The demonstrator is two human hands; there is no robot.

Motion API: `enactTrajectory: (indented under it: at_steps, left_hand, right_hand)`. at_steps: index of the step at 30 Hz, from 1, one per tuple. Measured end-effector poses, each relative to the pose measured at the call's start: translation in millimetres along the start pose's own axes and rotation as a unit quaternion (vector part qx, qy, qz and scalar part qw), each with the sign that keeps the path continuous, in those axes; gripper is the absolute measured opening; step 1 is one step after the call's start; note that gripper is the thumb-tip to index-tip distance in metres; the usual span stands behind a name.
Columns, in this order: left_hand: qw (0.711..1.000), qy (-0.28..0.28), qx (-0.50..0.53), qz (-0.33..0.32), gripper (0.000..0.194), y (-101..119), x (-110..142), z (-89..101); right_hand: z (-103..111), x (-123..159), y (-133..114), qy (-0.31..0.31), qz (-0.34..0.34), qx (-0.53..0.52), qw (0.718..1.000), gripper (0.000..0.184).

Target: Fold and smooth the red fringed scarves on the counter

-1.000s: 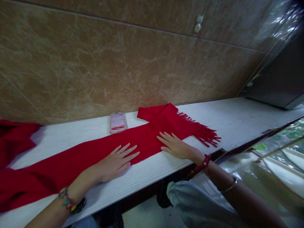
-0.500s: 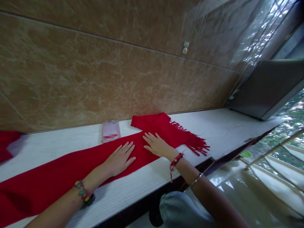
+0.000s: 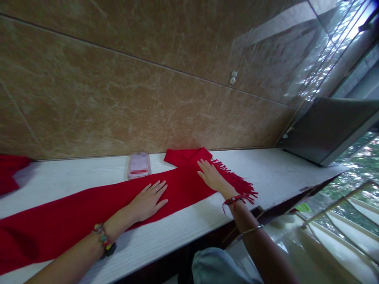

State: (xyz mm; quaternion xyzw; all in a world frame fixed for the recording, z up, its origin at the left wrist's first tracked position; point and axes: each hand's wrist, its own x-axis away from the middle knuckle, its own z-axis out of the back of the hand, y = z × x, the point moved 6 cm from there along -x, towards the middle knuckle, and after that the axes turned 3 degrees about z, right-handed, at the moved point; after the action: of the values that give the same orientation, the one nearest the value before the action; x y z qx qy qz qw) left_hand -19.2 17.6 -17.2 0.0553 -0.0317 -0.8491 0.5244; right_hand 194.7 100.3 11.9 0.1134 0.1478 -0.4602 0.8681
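A long red scarf (image 3: 97,213) lies along the white table, fringed at its right end, with one part folded across near the wall. My left hand (image 3: 149,202) rests flat on the middle of the scarf, fingers stretched out. Farther right, my right hand (image 3: 213,176) lies palm down on the cloth close to the fringe (image 3: 237,179), its fingers extended. Neither hand grips the fabric. The scarf's left end runs out of view.
A flat pinkish case or packet (image 3: 139,165) lies between the scarf and the marbled wall (image 3: 118,98). More red cloth (image 3: 12,173) sits at the far left. A dark grey box-like object (image 3: 331,126) stands at the far right end of the white table (image 3: 183,227).
My right hand has slid right along the scarf toward the fringe. The left hand stays in nearly the same place on the cloth. The view has tilted up slightly.
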Motion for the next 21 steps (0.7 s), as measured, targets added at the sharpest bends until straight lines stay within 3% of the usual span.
enactTrajectory:
  at_steps: [4,6,9,12,14,16,18,21]
  left_hand:
    - [1.0,0.013,0.004,0.011,0.058,-0.7,4.6,-1.1]
    - [1.0,0.008,0.01,0.015,0.057,-5.5,12.1,1.4]
    - [0.998,0.048,0.02,0.022,0.05,-27.9,28.9,21.2]
    - [0.989,0.117,0.027,0.09,0.045,-74.3,48.4,53.5]
    - [0.98,0.087,0.044,0.176,0.046,-111.4,59.2,64.8]
    - [0.97,0.001,0.083,0.227,0.049,-138.0,66.1,64.1]
    - [0.963,-0.065,0.132,0.227,0.051,-149.6,67.9,60.1]
    - [0.961,-0.099,0.166,0.2,0.047,-152.5,61.7,55.7]
  right_hand:
    - [-3.8,-11.9,-85.9,-0.027,0.149,-0.064,0.986,0.048]
    - [-11.6,-10.3,-111.5,-0.054,0.184,-0.094,0.977,0.048]
    - [-23.4,-6.6,-121.2,-0.086,0.183,-0.116,0.972,0.048]
    - [-29.9,-4.9,-116.5,-0.094,0.179,-0.12,0.972,0.048]
    - [-32.0,-4.9,-113.4,-0.095,0.18,-0.121,0.971,0.049]
    - [-32.2,-5.7,-112.9,-0.095,0.178,-0.121,0.972,0.048]
    - [-28.4,-7.5,-117.3,-0.088,0.174,-0.124,0.973,0.046]
    - [-12.4,-9.8,-140.5,-0.065,0.196,-0.151,0.967,0.044]
